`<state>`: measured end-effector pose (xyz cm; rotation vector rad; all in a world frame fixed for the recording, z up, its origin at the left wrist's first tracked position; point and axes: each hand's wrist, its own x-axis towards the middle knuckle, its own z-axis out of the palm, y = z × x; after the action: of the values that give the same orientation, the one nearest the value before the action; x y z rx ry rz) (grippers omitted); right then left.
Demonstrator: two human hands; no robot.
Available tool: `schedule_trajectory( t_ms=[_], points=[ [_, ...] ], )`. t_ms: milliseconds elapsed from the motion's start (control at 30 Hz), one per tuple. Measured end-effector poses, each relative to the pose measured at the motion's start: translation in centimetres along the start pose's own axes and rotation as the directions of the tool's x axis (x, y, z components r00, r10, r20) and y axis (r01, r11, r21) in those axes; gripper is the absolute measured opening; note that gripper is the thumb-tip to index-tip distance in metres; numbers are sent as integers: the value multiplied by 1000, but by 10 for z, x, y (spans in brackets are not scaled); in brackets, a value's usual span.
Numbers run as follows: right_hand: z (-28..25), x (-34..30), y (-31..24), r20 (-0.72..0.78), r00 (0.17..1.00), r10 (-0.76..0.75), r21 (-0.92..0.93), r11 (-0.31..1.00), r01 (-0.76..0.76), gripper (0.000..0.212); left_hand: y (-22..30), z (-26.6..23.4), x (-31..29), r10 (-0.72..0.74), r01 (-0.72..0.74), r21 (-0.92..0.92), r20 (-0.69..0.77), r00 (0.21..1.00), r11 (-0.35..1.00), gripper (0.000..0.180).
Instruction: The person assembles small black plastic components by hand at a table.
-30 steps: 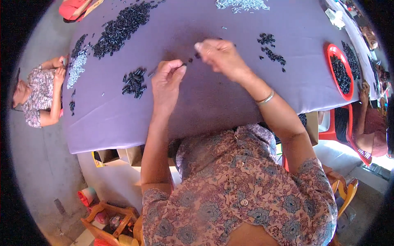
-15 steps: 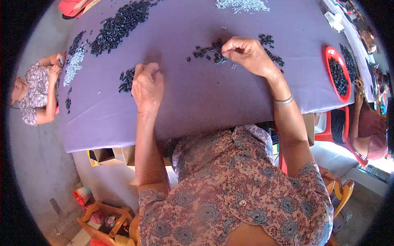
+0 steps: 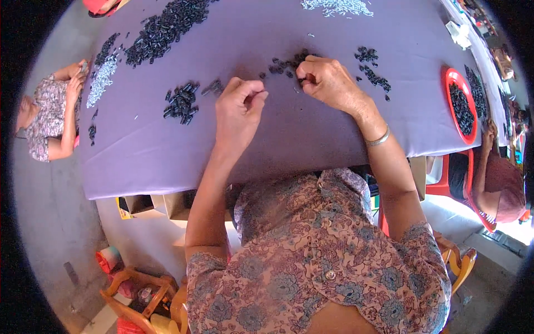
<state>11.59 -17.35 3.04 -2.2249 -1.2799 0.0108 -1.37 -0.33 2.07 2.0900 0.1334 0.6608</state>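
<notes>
Left hand (image 3: 240, 108) is sitting at centre frame on the purple table (image 3: 278, 145), fingers (image 3: 253, 92) curling in and pressing together at the tips; cannot tell if anything tiny is pinched between them. Right hand (image 3: 329, 83) is resting just right of it, upper centre, fingers (image 3: 305, 71) bunching together over a loose scatter of small black parts (image 3: 283, 64), touching that scatter at its right end; what is inside the pinch is too small to tell. A silver bangle (image 3: 379, 137) is circling the right wrist. Left of the left hand, a small heap of black parts (image 3: 181, 103) is lying on the cloth, near but apart from the hand. A short trail of black parts (image 3: 374, 75) is lying right of the right hand. Upper left of the frame, a long black pile (image 3: 164, 28) is stretching diagonally, with a pale grey pile (image 3: 103, 78) beside it near the table edge. Top centre, another pale pile (image 3: 336, 6) is showing at the rim. At far right a red tray (image 3: 448, 83) is holding black parts at the table edge. Another person (image 3: 47, 119) in a patterned top is sitting at the left edge, hands up at the table; a second person (image 3: 498, 178) is sitting at the right edge. A wooden stool (image 3: 139, 289) is standing on the floor at lower left.
</notes>
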Motion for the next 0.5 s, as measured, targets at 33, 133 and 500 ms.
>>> schedule_trajectory(
  t_ms=[33,133,500],
  points=[
    [2,-1,1,-44,999,-9,31,999,10,11,1,1,-1,-19,20,-30,19,1000,999,8],
    [5,-1,1,-107,994,1,138,990,14,11,-1,6,-3,-45,49,-88,46,998,995,10],
    [13,-2,-18,-33,992,119,741,669,-55,8,-1,20,-8,-152,199,-542,130,980,817,23]
  ],
)
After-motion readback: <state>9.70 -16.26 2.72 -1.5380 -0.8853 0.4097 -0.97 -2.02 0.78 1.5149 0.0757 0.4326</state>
